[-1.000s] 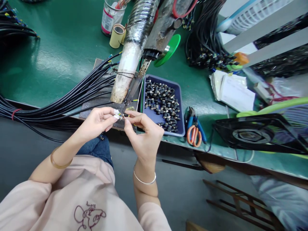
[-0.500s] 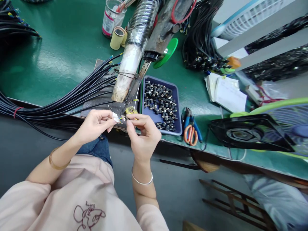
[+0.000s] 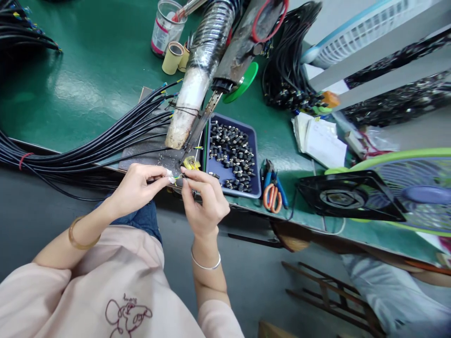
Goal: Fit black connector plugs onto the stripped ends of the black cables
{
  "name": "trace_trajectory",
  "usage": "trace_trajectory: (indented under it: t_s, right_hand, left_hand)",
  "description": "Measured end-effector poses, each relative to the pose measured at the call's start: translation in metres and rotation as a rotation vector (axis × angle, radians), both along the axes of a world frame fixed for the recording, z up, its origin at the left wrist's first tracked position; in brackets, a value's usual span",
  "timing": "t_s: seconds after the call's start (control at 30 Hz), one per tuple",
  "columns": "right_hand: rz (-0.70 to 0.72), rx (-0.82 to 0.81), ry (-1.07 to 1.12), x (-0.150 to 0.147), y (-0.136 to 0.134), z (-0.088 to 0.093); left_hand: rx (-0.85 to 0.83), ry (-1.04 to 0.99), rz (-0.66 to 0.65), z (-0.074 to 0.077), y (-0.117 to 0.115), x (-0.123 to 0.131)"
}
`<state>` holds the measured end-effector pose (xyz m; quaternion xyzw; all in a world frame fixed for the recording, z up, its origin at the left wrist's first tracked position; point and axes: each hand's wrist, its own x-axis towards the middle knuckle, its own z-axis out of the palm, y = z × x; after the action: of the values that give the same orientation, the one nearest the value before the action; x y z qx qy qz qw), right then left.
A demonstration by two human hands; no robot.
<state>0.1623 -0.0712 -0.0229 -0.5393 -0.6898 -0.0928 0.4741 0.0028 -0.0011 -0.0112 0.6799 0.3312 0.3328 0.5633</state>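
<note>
Tray (image 3: pixel 217 164): on table (image 3: pixel 116 56); holding small black plugs (image 3: pixel 230 145), loose; prob. walled to stop spills.
Left hand (image 3: pixel 140 184): L of tray; thumb & fingers pinched on cable end (image 3: pixel 177 178) w/ yellow-green wire; white wraps (image 3: pixel 169 173) on fingertips, prob. vs. heat.
Right hand (image 3: pixel 205 202): by tray's near L corner; fingertips pinched on small dark piece (image 3: pixel 183 176), poss. a plug, too tiny to be sure; prob. held by tips to keep wire in view.
Cable end & piece: just L of tray's near part, betw. both hands; touching or apart, can't tell.
Iron (image 3: pixel 212 100): L of tray at tip, slanting down; pointing just beyond fingertips; prob. mounted to leave both hands free.
Hose (image 3: pixel 181 112): L of tray, beside iron; mouth aimed low, prob. for fumes.
Cables (image 3: pixel 105 134): farther L of tray; bundled w/ red tie (image 3: pixel 24 161), fanned at far ends, prob. for easy pickup.
Pliers (image 3: pixel 271 196): just R of tray; turned handles-first to near edge, prob. for quick grabbing.
</note>
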Motion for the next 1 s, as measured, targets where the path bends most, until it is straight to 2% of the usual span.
trace_trajectory:
  t_s: [0.13, 0.23, 0.37, 0.47, 0.6, 0.83, 1.0]
  right_hand:
    - [0.069, -0.139, 0.33, -0.001, 0.001, -0.003]
    - [0.086, -0.176, 0.384, -0.003, -0.001, -0.006]
    - [0.028, -0.158, 0.389, -0.004, -0.007, -0.002]
    - [-0.012, -0.258, 0.479, -0.005, -0.009, 0.005]
    - [0.021, -0.367, 0.556, -0.005, -0.003, 0.009]
    - [-0.024, -0.193, 0.371, -0.006, -0.001, 0.003]
    - [-0.03, -0.286, 0.448, -0.007, -0.001, 0.004]
  left_hand:
    - [-0.284, -0.101, -0.229, 0.006, 0.006, -0.004]
    - [-0.404, -0.151, -0.275, 0.007, 0.008, -0.006]
    - [-0.378, -0.151, -0.216, 0.005, 0.007, -0.004]
    - [-0.339, -0.13, -0.198, 0.003, 0.005, -0.003]
    - [-0.286, -0.113, -0.182, 0.003, 0.005, -0.003]
    - [-0.311, -0.142, -0.148, 0.0, 0.006, -0.001]
    - [-0.303, -0.145, -0.171, -0.002, 0.006, 0.0]
